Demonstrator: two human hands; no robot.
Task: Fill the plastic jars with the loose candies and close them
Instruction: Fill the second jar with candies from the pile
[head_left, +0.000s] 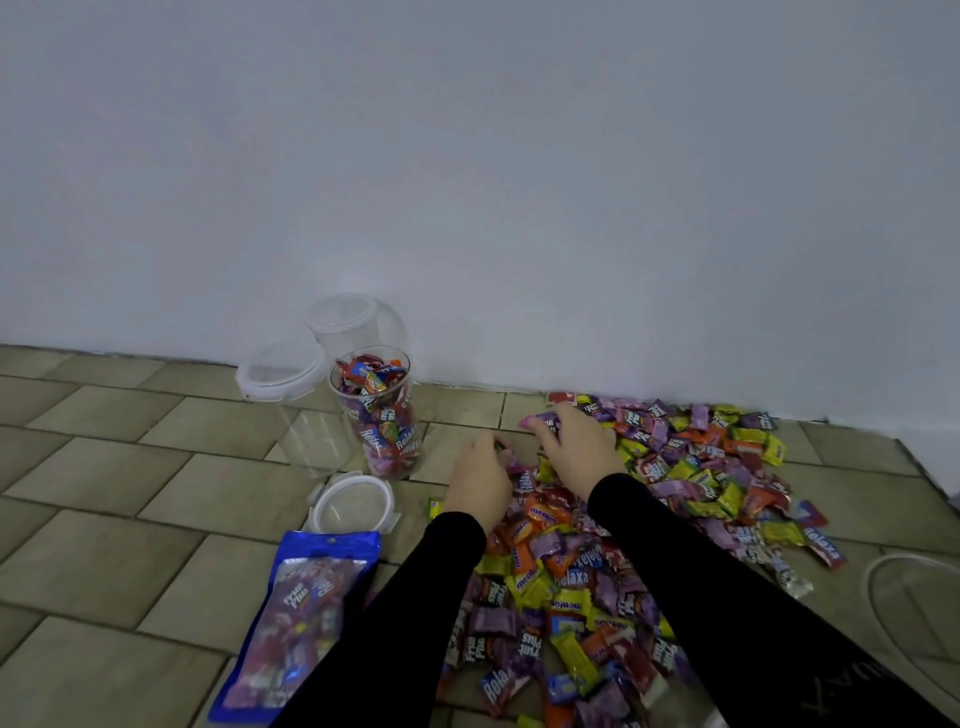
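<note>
Down on the tiled floor (104, 467), a big heap of loose candies (597, 561) spreads out against the white wall (467, 156): purple, yellow, orange and red wrappers, some reading Relaxa, Mentos and Fruit Plus. Both hands are in the far left edge of that heap. The left hand (480, 480) lies knuckles up with its fingers curled down into the wrappers, but whether it holds any cannot be told from here. The right hand (574, 441) is curled round a purple-wrapped candy (540, 420), pinching it at the fingertips. Black sleeves (701, 571) cover both arms.

Left of the hands stands an open clear plastic jar (379, 415), upright and packed with candies nearly to the rim. Its round white lid (353, 503) lies flat on the floor just in front of it. Two more clear jars stand beside and behind it, both lidded: one (291, 405) to its left, one (353, 325) nearer the wall. A blue Fruit Plus bag (301, 623) lies near the left sleeve.
</note>
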